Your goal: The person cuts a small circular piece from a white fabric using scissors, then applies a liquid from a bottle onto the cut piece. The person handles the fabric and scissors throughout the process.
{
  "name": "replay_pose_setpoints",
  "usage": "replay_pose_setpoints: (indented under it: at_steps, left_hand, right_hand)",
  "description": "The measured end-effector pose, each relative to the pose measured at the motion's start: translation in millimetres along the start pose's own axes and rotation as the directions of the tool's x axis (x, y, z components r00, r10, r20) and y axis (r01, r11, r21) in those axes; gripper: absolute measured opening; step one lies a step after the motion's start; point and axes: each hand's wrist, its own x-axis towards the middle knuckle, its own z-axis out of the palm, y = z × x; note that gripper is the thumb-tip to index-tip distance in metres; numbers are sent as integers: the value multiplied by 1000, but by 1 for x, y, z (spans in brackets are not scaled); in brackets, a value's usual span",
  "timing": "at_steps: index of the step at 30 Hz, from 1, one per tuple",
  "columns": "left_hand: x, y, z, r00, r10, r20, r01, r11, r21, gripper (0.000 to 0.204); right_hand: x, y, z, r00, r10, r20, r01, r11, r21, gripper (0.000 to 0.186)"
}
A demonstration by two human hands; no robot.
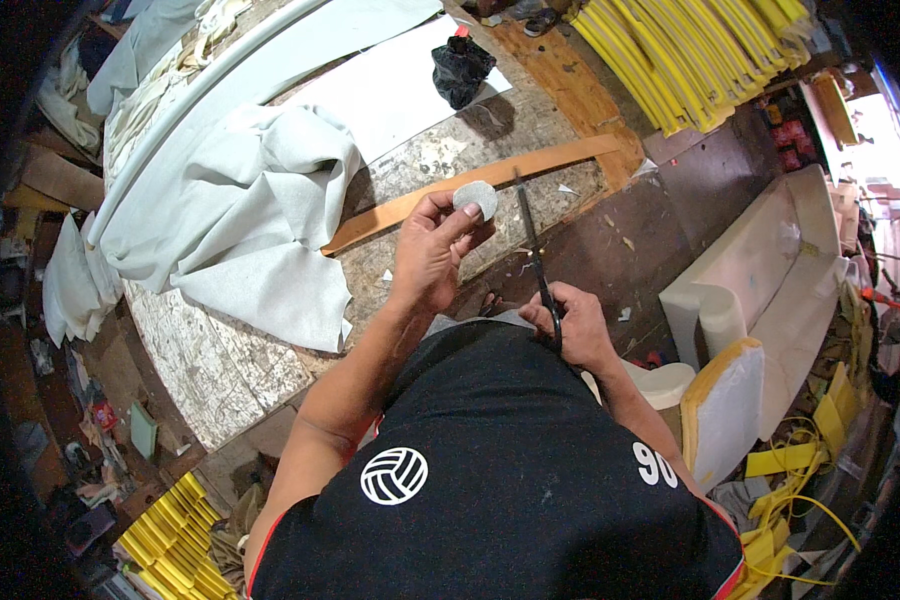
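Observation:
Between the thumb and fingers of my left hand [435, 250] is a small round piece of light grey fabric [476, 198], raised above the table's near edge. My right hand [575, 322] grips a pair of dark scissors [532, 235] by the handles. The blades point away from me and look closed or nearly so, a little to the right of the fabric disc and apart from it. To the left, a large crumpled sheet of the same light grey fabric [260, 200] lies on the worn table [210, 360], its near right edge cut unevenly.
A flat wooden strip [390, 215] lies across the table, with a white sheet [370, 95] and a black plastic bag [461, 72] beyond it. Yellow-edged strips [685, 60] are stacked at the far right. An unfinished cream sofa frame [760, 290] stands to my right. Small scraps dot the floor.

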Motion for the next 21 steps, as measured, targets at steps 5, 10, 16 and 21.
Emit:
replay_pose_setpoints:
  at_steps: [5, 10, 16, 21]
  left_hand:
    - [-4, -1, -7, 990, -120, 69, 113, 989, 93, 19]
    - [-9, -10, -5, 971, -180, 160, 58, 822, 567, 37]
    - [-15, -15, -17, 924, -167, 343, -134, 701, 700, 65]
    - [-17, -21, -14, 918, -220, 331, -67, 734, 675, 68]
  right_hand:
    - [19, -5, 5, 985, 39, -170, 16, 951, 310, 24]
    - [37, -13, -2, 956, 77, -282, 34, 929, 368, 27]
    - [44, -13, -3, 986, -50, -156, 78, 982, 174, 38]
    - [39, -1, -1, 965, -190, -180, 203, 978, 56, 39]
